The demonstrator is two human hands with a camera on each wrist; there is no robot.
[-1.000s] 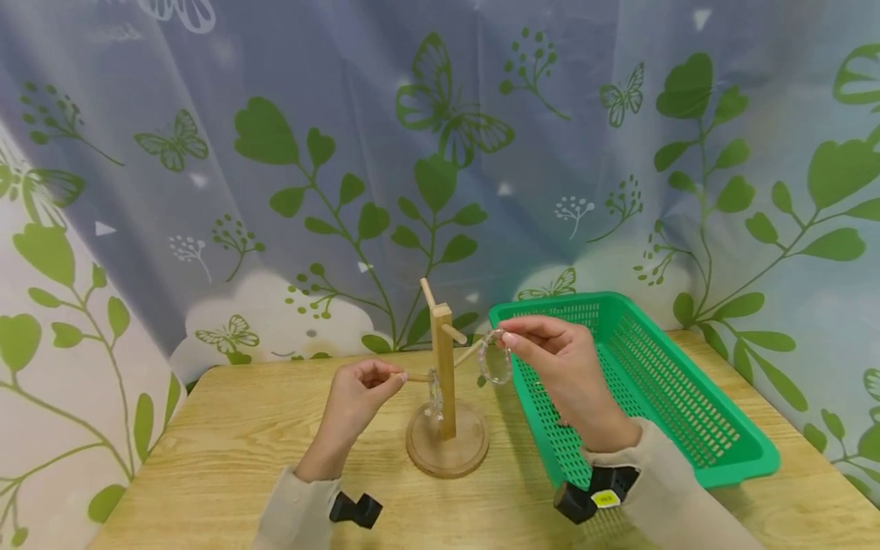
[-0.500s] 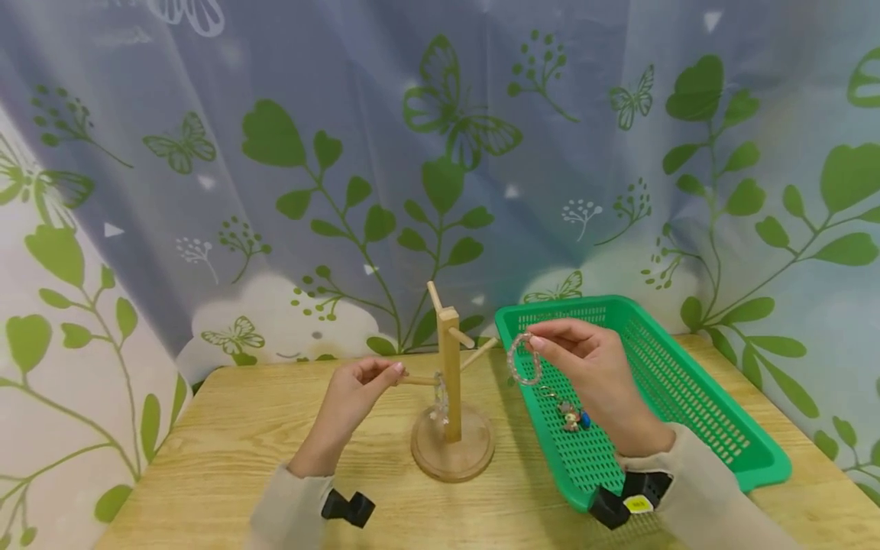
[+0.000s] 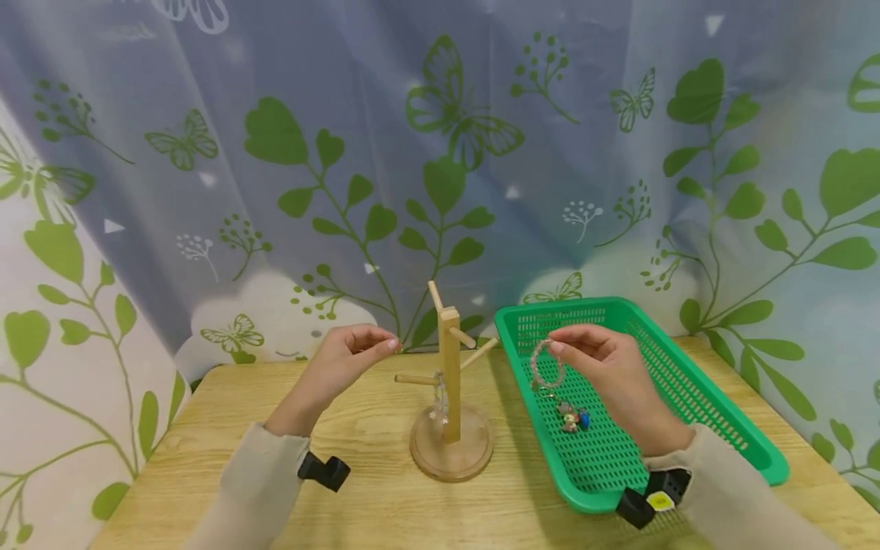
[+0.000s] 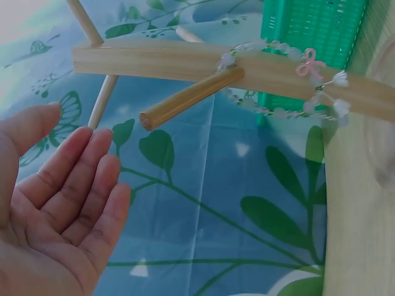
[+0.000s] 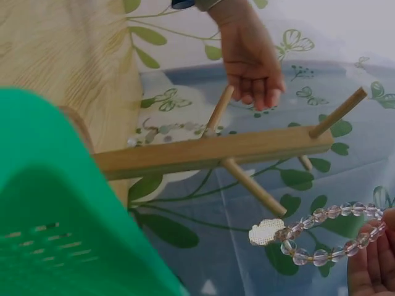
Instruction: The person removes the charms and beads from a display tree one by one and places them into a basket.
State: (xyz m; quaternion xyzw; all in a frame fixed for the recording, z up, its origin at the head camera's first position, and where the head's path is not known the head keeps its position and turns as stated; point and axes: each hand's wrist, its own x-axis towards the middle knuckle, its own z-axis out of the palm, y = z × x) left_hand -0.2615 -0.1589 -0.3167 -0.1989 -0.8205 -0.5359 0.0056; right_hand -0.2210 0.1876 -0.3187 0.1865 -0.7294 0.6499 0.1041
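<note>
My right hand (image 3: 605, 374) pinches a bracelet of clear pinkish beads (image 5: 333, 253) between thumb and fingertips, and the loop hangs over the green basket. A pale cloud-shaped charm (image 5: 266, 232) shows on it in the right wrist view. My left hand (image 4: 68, 203) holds nothing; its fingers are relaxed, thumb apart, up and left of a peg (image 4: 191, 98) on the wooden stand (image 3: 450, 374). On that peg hangs another bracelet (image 4: 278, 111) of pale beads, with a pink bow and white flower charms, close against the post.
The green basket (image 3: 715, 405) stands right of the stand on the wooden table (image 3: 275, 458). Inside it lie a small figure keychain (image 3: 569, 420) and a blue piece (image 3: 583, 418). Other pegs (image 3: 479, 353) stick out of the post. A patterned curtain (image 3: 344, 153) hangs behind.
My left hand has let go of the peg's tip and moved up and left. My right hand has carried its bracelet rightward, away from the stand and over the basket.
</note>
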